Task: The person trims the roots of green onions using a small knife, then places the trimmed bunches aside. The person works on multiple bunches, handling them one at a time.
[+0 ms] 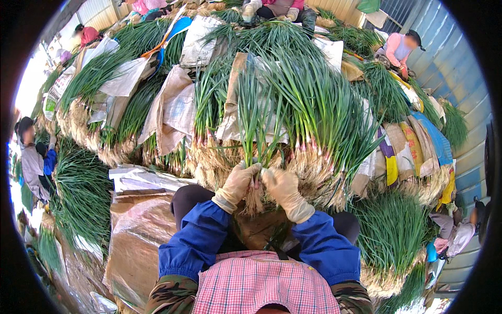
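Both my hands wear pale rubber gloves and meet over my lap. My left hand [239, 183] is closed around a small bunch of green onions [251, 129], with the leaves pointing away from me and the pale roots hanging below. My right hand [285, 190] touches the same bunch from the right, its fingertips at the stems near the bulbs; they are slightly blurred, so its grip is unclear. Directly beyond lies a large pile of green onions [310, 106] with reddish bulbs and long straw-coloured roots towards me.
Woven sacks [253, 102] lie over parts of the piles. A brown plastic-wrapped stack [141, 235] stands left of my knee. More green onions [392, 227] lie at the right. Several people sit among the piles, one [398, 51] by the corrugated metal wall [451, 70].
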Demonstrator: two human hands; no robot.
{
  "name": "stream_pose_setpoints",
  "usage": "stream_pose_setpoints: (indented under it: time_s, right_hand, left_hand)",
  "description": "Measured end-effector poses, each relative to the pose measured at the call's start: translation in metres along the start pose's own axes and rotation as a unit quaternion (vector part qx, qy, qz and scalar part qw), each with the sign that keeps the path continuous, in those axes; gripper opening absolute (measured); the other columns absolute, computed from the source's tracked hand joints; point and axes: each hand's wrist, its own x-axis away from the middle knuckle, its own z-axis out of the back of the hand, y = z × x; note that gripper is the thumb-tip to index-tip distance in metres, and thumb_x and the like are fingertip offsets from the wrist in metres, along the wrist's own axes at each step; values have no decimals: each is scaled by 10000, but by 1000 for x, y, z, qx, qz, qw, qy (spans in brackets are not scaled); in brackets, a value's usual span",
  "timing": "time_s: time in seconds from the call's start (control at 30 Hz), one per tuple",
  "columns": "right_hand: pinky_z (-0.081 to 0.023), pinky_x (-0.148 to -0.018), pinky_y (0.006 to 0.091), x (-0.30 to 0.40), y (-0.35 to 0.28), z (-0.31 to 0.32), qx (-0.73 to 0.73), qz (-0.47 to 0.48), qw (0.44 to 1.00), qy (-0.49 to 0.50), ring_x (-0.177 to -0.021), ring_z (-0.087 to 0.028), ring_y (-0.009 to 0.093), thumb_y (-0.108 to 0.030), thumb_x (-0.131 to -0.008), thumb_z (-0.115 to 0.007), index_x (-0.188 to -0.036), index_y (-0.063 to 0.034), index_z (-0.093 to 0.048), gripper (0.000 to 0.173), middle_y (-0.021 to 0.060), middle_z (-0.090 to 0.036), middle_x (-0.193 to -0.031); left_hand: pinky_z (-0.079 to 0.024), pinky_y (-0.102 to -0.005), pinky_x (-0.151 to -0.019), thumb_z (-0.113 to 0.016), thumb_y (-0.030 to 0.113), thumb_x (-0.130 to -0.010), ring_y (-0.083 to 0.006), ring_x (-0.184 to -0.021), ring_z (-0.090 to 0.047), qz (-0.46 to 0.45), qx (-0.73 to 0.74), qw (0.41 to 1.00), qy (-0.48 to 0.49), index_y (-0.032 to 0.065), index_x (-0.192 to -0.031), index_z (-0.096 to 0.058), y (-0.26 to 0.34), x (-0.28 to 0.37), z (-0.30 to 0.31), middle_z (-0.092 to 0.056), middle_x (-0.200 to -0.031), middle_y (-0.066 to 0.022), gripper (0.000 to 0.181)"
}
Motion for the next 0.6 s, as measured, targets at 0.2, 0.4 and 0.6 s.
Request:
stream_pose_setpoints:
  time_s: [0.2,0.4,0.6]
  right_hand:
    - [-430,-514,304,-36,11,-1,-671,-352,637,-144,-558,-500,154,-302,-866,-494,-772,-66,-585,270,45,-536,-637]
    - [-436,-565,288,-29,23,-22,-657,-338,672,41,-623,-507,125,-313,-824,-520,-768,-99,-549,224,19,-536,-682]
    - [-394,-454,221,-37,5,-3,-643,-335,687,-52,-492,-475,125,-278,-883,-510,-816,-69,-576,229,18,-518,-610]
  left_hand:
    - [-493,-270,-447,-535,129,-904,-192,-614,-621,19,14,999,36,18,-1083,-448,0,3,-17,-627,-806,-117,228]
    - [-484,-265,-459,-543,128,-895,-173,-594,-605,11,11,999,51,35,-1035,-490,7,1,-18,-631,-797,-106,176]
    - [-463,-223,-443,-549,126,-894,-141,-586,-595,34,-4,999,24,32,-1072,-511,13,4,-26,-634,-798,-88,205]
